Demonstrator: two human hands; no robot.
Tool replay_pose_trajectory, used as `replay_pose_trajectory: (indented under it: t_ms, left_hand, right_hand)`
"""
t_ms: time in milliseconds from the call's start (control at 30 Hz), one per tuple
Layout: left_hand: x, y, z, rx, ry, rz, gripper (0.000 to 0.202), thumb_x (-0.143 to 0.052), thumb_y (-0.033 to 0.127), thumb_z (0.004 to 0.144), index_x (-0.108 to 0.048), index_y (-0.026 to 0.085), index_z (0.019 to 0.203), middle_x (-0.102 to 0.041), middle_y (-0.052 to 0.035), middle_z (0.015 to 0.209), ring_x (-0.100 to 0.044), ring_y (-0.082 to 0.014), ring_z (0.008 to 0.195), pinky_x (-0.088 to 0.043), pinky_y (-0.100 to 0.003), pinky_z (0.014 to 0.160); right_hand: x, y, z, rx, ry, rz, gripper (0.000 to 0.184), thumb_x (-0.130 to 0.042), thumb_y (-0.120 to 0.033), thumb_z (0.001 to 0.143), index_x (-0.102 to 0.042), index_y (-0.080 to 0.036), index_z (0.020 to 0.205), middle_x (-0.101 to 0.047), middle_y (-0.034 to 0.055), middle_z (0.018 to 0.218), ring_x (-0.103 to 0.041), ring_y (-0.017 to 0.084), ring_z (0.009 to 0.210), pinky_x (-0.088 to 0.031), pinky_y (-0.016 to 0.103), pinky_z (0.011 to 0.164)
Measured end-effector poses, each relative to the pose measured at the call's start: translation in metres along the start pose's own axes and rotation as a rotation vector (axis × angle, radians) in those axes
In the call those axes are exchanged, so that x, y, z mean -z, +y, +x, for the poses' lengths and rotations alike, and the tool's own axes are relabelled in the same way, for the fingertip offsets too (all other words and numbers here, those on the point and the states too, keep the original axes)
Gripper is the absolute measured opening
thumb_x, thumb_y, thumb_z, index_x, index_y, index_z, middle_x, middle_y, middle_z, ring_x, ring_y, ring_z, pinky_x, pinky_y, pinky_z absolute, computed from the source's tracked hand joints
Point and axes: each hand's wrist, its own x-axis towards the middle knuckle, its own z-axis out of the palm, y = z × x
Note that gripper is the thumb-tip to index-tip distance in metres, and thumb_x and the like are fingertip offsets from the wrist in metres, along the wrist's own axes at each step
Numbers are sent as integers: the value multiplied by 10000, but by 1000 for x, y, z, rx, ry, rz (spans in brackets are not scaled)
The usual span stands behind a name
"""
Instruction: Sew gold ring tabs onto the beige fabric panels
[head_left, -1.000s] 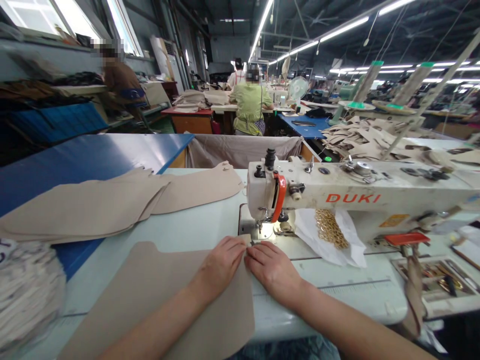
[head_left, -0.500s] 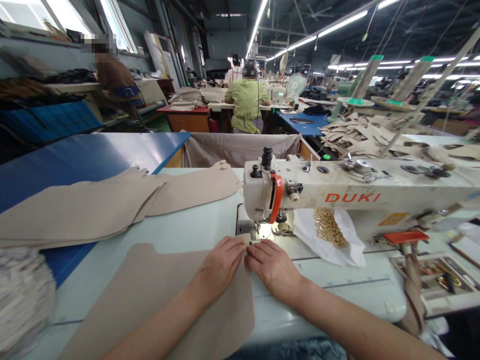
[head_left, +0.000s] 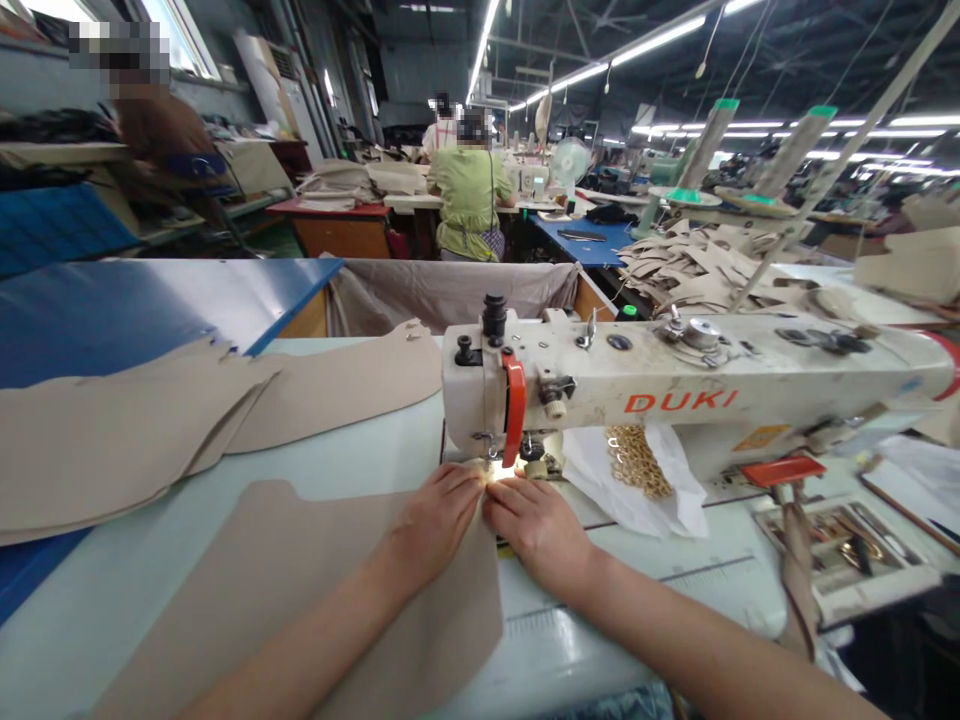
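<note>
A large beige fabric panel lies on the sewing machine's pale table, its upper right corner close to the needle area. My left hand rests over that corner, fingers bent and closed on the fabric. Close beside it, my right hand is closed at the panel's right edge; its fingertips hide whatever they pinch. Both sets of fingertips meet just in front of the lit presser foot area of the sewing machine. To the right, gold metal rings sit on white paper under the machine arm.
More beige panels are stacked at the left, near a blue table. An open tray of small parts stands at the right. Thread cones rise behind the machine. A person in green sits farther back.
Both hands have moved slightly forward, bringing the panel's corner nearer the needle. The small dark piece between the fingertips no longer shows. The camera view has turned a little to the right.
</note>
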Motion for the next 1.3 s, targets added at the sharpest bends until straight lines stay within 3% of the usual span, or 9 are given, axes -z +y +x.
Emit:
replay_pose_trajectory:
  t_ms: [433, 633, 933, 1300]
  left_hand:
    - [-6, -12, 6, 5, 6, -63, 281, -345, 136, 926, -625, 164, 923, -684, -66, 913, -612, -188, 866, -514, -358, 805]
    - [-6, -13, 9, 33, 48, -86, 307, -328, 221, 947, -628, 160, 918, -690, -72, 902, -614, -194, 863, -523, -344, 776]
    - [-7, -18, 10, 2, 14, -52, 312, -328, 194, 941, -637, 168, 913, -705, -61, 904, -638, -181, 851, -520, -349, 809]
    - [-7, -18, 5, 7, 6, -13, 314, -333, 199, 944, -645, 165, 945, -707, -69, 943, -639, -185, 888, -536, -366, 825]
  right_hand:
    - [-1, 6, 4, -27, 27, -25, 155, -482, -155, 925, -622, -139, 860, -670, 87, 995, -576, 200, 819, -427, 333, 775]
    - [-1, 8, 5, -54, -3, -4, 105, -526, -153, 900, -622, -148, 858, -676, 65, 929, -574, 203, 799, -417, 330, 791]
    - [-4, 8, 6, -76, -11, -4, 124, -507, -166, 914, -616, -155, 855, -669, 65, 931, -563, 196, 813, -408, 326, 816]
    - [-1, 7, 2, -70, 19, 10, 93, -550, -159, 896, -627, -139, 943, -676, 73, 1047, -599, 208, 898, -425, 330, 809]
